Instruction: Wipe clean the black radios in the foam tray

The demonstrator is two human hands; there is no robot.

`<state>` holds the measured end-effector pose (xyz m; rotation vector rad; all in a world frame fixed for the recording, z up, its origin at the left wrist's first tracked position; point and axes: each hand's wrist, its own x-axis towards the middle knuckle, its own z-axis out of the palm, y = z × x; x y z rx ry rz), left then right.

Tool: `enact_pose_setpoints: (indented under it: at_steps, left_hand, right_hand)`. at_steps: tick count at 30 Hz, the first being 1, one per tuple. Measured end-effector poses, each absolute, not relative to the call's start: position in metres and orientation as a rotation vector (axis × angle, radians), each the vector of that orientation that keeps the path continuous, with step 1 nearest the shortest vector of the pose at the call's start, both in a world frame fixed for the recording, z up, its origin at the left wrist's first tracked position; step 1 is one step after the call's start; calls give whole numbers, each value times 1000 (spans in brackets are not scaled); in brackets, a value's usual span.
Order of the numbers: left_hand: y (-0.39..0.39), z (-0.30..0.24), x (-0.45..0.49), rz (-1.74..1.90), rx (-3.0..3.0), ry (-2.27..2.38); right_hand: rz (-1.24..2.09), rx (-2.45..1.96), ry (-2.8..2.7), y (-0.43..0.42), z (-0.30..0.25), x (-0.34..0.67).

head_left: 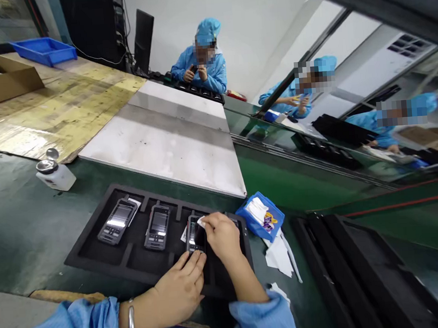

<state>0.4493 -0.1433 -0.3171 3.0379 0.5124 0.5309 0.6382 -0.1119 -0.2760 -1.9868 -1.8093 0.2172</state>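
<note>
Black foam tray point(97, 252) lying on the green desk point(16, 223), three handsets sitting in its slots. Left hand point(181, 291) is resting on the tray's near edge, fingers point(198, 263) stretched flat and touching the bottom end of the third handset point(195, 235), gripping nothing. Right hand point(220, 236) is hovering over that same handset, fingers pinched together on a small white cloth point(201, 221) at the handset's top. Two other handsets point(117, 221) point(158, 227) are lying untouched to the left. Blue packet of wipes point(260, 216) is sitting just beside the tray, loose white sheets point(280, 254) near it. White dispenser bottle point(54, 174) is standing well apart. Other workers point(200, 60) are sitting further along the line.
</note>
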Motion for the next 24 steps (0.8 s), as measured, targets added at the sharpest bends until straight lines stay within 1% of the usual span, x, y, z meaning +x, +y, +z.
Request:
enact_pose_setpoints:
  at_steps: [7, 12, 19, 24]
  left_hand:
    - [-145, -320, 449, 591, 3028, 505]
    - [-145, -319, 448, 603, 3002, 497]
    - [-145, -307, 441, 610, 2993, 463]
    - [-145, -304, 438, 641, 3007, 510]
  right_hand:
    - [287, -1962, -1765, -146, -289, 634]
    - [292, -2125, -1694, -117, -280, 636]
    - [314, -1958, -1905, -125, -289, 617]
    - [269, -2047, -1863, -99, -283, 614]
